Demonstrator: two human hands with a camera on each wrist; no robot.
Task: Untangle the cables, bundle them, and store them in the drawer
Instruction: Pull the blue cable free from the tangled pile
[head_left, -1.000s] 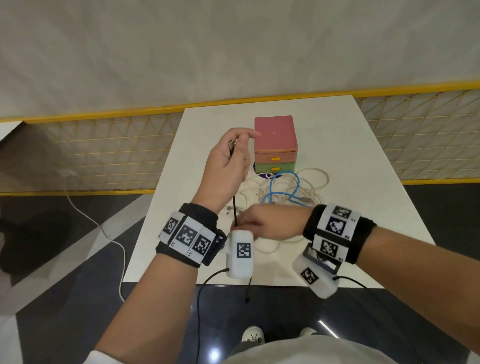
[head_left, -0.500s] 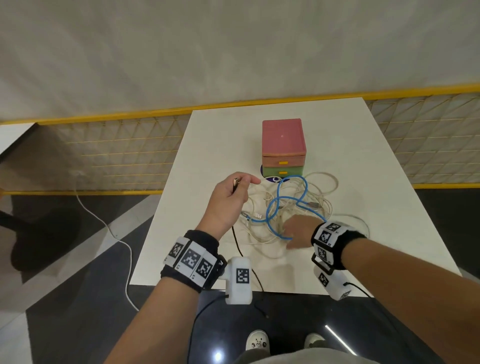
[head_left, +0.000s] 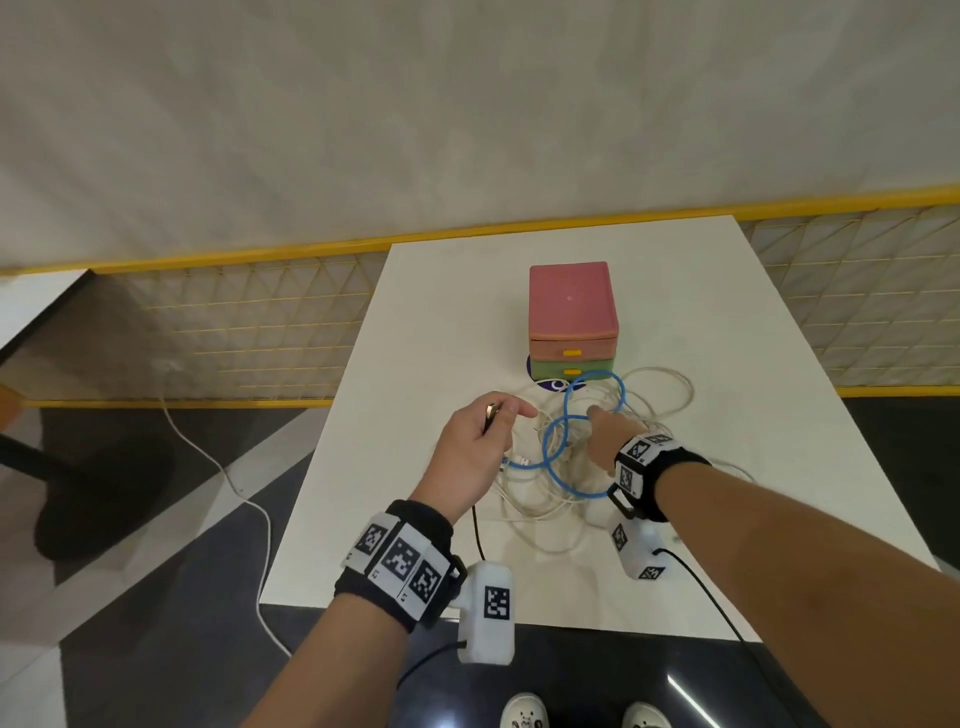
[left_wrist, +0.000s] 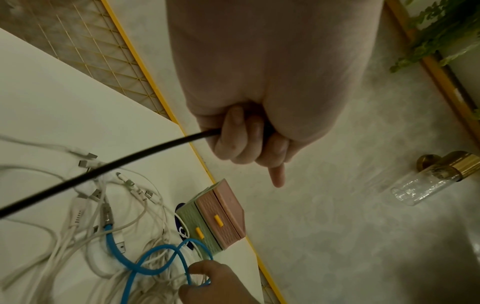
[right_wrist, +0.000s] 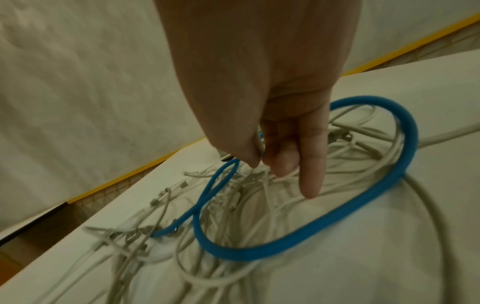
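While a tangle of thin white cables (head_left: 540, 499) lies spread across the white rectangular table (head_left: 701, 322), a person's left hand (head_left: 475, 452) is raised just above the table's left part with its fingers curled tight around a thin black cable (left_wrist: 103, 170), whose metal plug tip (head_left: 491, 411) shows between thumb and forefinger in the head view. From the fist, the black cable runs down past the wrist and off the near edge of the table. Seen from the left wrist, the little finger points outward while the other fingers clamp the cord. At the middle of the pile, the right hand (head_left: 605, 439) reaches down into the heap, its thumb and fingertips (right_wrist: 283, 162) pinched together on a thick blue rubbery cable (head_left: 558, 457); one finger sticks out straight beyond the pinch. That blue cable forms two loops lying over the white strands, and one plug end (head_left: 519, 461) rests near the left hand. Just beyond the cables stands a small plastic drawer unit (head_left: 573, 322) with a pink top drawer, a green bottom drawer and yellow handles, both drawers closed, on a dark round mat (head_left: 550, 383). Black wristbands with printed square markers and white camera housings are strapped to both wrists.
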